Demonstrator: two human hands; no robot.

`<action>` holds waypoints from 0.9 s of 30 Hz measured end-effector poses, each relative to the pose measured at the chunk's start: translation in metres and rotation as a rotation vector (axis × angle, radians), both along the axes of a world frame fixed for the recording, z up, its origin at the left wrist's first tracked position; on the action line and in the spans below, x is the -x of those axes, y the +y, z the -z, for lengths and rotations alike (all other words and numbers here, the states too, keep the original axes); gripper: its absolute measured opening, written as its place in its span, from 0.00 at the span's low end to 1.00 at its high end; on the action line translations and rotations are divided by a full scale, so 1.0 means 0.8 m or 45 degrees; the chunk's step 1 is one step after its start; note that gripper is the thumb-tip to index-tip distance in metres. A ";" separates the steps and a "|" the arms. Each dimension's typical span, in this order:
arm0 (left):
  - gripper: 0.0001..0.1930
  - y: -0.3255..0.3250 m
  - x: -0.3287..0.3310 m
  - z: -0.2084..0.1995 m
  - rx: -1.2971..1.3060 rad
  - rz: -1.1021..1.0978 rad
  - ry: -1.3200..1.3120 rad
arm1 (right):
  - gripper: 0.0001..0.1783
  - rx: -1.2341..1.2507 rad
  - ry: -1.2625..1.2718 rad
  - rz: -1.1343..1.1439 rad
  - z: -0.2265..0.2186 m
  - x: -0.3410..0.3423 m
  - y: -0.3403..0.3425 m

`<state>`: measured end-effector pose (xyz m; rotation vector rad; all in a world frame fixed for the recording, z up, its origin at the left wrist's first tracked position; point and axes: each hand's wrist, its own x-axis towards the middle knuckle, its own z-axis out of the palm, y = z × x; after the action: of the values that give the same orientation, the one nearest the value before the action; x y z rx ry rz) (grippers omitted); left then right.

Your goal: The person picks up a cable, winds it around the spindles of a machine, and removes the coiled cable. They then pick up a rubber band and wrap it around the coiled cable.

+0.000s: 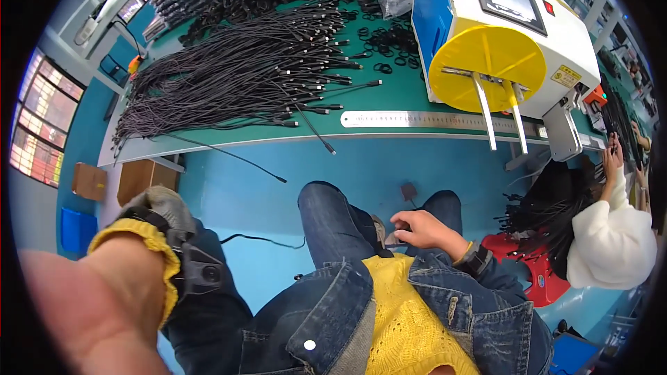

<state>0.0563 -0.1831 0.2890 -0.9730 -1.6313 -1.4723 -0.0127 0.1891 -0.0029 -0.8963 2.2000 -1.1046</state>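
Note:
My left hand (pixel 76 305) is raised very close to the camera at the lower left, large and blurred; its fingers cannot be made out. Over my lap hovers my right hand (pixel 420 229), its fingers loosely bent and apart, with nothing visible in them. Both hands are away from the green table (pixel 229 135). On that table lies a wide pile of black cables (pixel 229 69), their connector ends mostly to the right. Some cables stick out past the front edge. A steel ruler (pixel 417 119) lies along that edge, right of the pile.
A white and blue machine (pixel 514 48) with a yellow disc (pixel 486 66) and two metal prongs stands at the right. Small black loops (pixel 392 42) lie beside it. A co-worker in a white top (pixel 611 243) sits near a red stool (pixel 538 285). Cardboard boxes (pixel 139 180) stand left.

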 end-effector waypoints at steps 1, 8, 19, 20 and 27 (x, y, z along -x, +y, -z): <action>0.16 -0.012 0.000 -0.010 0.014 0.042 0.002 | 0.16 0.008 -0.009 0.013 -0.001 -0.002 -0.001; 0.15 0.053 -0.007 -0.041 0.327 0.343 0.685 | 0.06 -0.172 0.576 -0.419 0.038 -0.057 0.041; 0.15 -0.035 -0.148 -0.009 0.478 0.429 0.655 | 0.17 0.067 0.115 0.038 0.008 -0.045 0.013; 0.15 -0.047 -0.173 0.009 0.444 0.444 0.591 | 0.16 -0.010 0.055 0.024 0.016 -0.036 0.035; 0.15 0.019 -0.198 -0.007 0.388 0.451 0.303 | 0.15 -0.119 0.128 -0.125 0.037 -0.014 0.017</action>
<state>0.2149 -0.1678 0.2943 -1.6127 -1.5904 -1.2830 -0.0018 0.2029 -0.0328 -1.0273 2.2421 -0.9219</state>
